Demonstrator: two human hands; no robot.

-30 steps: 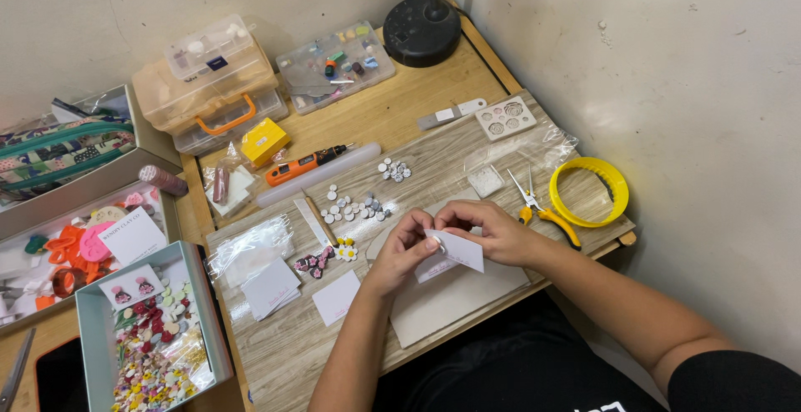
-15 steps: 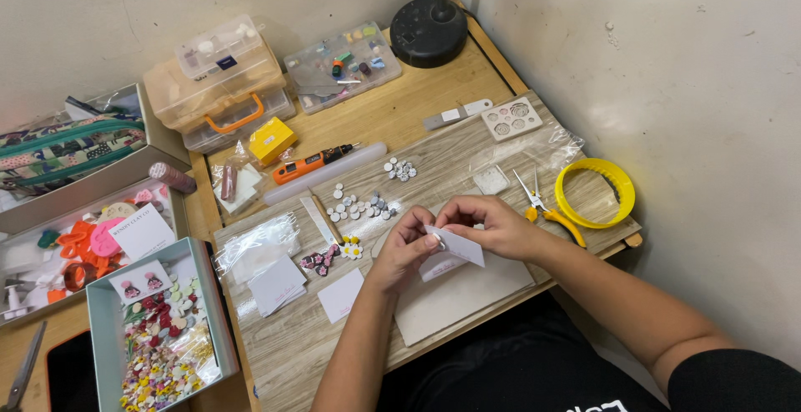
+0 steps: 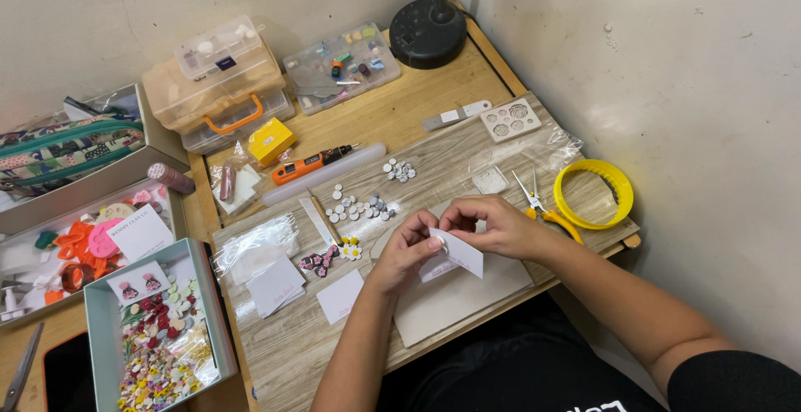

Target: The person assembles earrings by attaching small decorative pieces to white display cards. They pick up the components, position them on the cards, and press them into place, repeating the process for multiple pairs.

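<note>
Small white card [image 3: 464, 252] pinched between both hands just above grey mat [image 3: 455, 295] at front edge of wooden desk [image 3: 400, 116]; tilted, lower right corner free. Left hand [image 3: 406, 253] clenched lightly, thumb and forefinger grasping card's left edge; right hand [image 3: 492, 227] curled over top edge, fingertips closed on card. Second white card [image 3: 434, 271] lying flat on mat, directly beneath the held one.

Left of mat: blank white card [image 3: 340, 296]; stack of cards in clear sleeve [image 3: 275, 285]; small flower-shaped pieces [image 3: 332, 256] just beside left hand. Behind hands: cluster of small round grey-white pieces [image 3: 360, 207]; thin wooden stick [image 3: 320, 218]; orange handheld tool [image 3: 310, 164]. Right of right hand: yellow-handled snips [image 3: 546, 212], touching yellow ring [image 3: 593, 193]; white mould tray [image 3: 511, 119] farther back. Rear of desk: clear compartment boxes [image 3: 219, 78]; black round lamp base [image 3: 429, 32]. Far left: teal tray of small colourful pieces [image 3: 158, 328], well apart from hands.
</note>
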